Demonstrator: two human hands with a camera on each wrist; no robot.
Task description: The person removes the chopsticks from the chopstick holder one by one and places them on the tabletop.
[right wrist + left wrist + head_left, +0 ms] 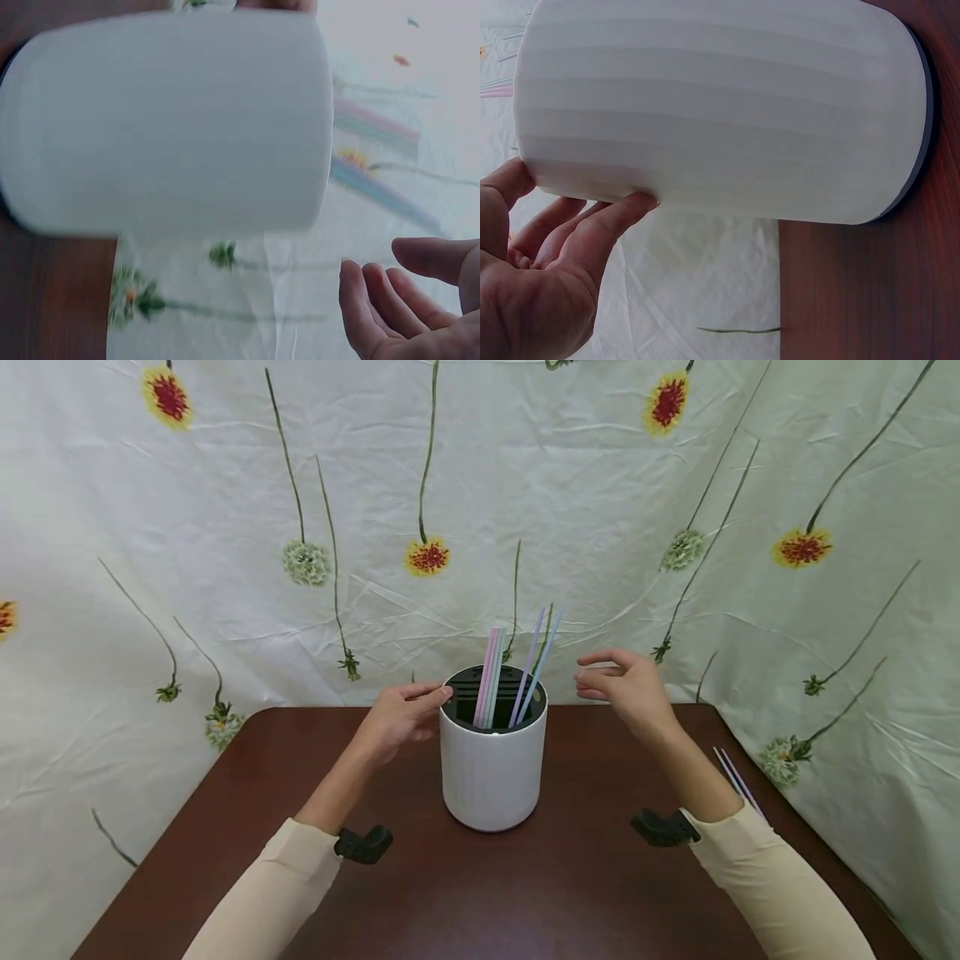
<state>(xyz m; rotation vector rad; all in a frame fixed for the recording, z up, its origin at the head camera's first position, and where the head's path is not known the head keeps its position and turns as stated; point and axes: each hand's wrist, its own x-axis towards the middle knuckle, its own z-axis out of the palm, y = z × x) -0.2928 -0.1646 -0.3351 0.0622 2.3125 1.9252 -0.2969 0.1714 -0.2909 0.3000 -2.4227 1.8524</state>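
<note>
**Holder steadied at the rim, straws standing loose**

Your left hand (401, 714) rests against the upper left side of the white holder (492, 768), fingers fairly straight, fingertips (634, 204) touching the wall just below the rim. It presses rather than grips. Your right hand (626, 685) hangs in the air to the right of the rim, apart from it, fingers relaxed and loosely spread, holding nothing.

The holder stands upright near the middle of the desk (487, 893), on a dark base. Its wall looks smooth and faintly ribbed, probably ceramic or hard plastic, so judge it stiff, moderately heavy and a little slippery under dry fingers. If you need to lift it, wrap the wall at mid-height rather than pinching the rim.

The straws (517, 672) stand in the slotted black insert, leaning right. They look thin, light and bendy. Take one between thumb and forefinger near its top, gently, since a hard pinch would likely crease it.

Two more loose straws (738, 781) lie on the desk beside your right forearm.
</note>
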